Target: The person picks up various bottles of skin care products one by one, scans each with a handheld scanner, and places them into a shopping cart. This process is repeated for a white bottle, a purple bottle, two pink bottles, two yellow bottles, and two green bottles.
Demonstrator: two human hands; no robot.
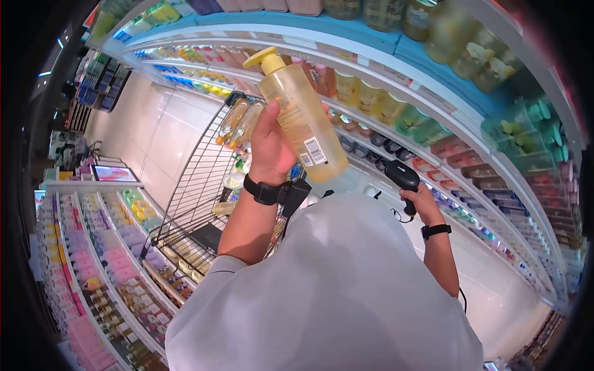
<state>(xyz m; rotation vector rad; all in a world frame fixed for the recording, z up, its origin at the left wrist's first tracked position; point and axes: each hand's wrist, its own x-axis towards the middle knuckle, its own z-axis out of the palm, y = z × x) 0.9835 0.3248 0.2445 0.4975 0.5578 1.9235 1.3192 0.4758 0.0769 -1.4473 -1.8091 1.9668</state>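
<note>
My left hand (272, 145) is closed around a clear yellow pump bottle (304, 123) with a yellow pump head. The bottle tilts to the left at its top, and its back label with a barcode faces me. My right hand (422, 204) grips the handle of a black barcode scanner (402, 177), held lower and to the right, apart from the bottle. A cable hangs near that hand. Behind my left hand stands a wire shopping cart (192, 161) with several bottles (234, 120) of yellowish liquid in it.
On the right, curved-looking shelves (427, 99) carry rows of bottles, with green-capped ones (526, 133) at the far right. Another shelf unit (102, 272) with pink, purple and yellow packs stands at the left. Pale tiled floor (145, 117) runs between them, and a screen (116, 174) sits at the left shelf's end.
</note>
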